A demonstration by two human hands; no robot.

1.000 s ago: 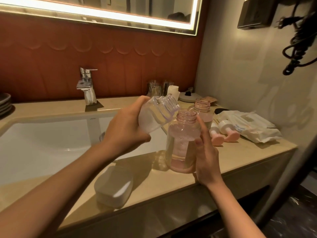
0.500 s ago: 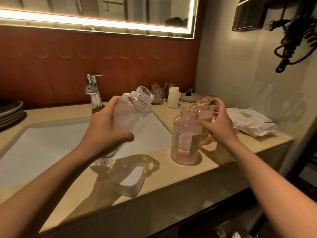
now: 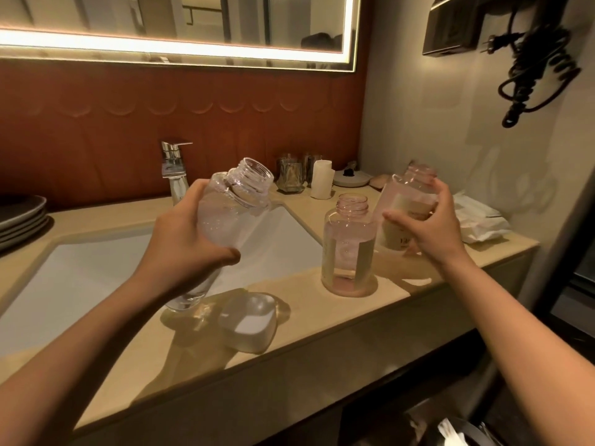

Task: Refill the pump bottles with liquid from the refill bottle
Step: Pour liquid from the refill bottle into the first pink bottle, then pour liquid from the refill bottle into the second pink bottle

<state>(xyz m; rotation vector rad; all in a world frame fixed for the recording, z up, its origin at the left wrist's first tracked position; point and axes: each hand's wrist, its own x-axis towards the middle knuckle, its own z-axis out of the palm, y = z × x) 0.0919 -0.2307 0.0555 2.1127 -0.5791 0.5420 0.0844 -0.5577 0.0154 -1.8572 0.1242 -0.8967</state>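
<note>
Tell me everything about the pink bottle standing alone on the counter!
The pink bottle is round, see-through and looks like plastic, with a pale label and a threaded open neck, no pump on. It stands upright on the beige counter, just right of the sink. Only the counter touches it.

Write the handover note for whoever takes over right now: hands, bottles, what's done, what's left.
Hands: the left hand has its grip round the refill bottle, which is tilted with its cap off by the near edge of the sink. The right hand has its grip round the back pink bottle, tilted, neck open.
Things: the front pink bottle stands upright on the counter, neck open, with liquid inside.
Done: the front pink bottle looks mostly filled.
Left: probably pour into the back pink bottle, then refit the pumps, which are not in view.
</note>
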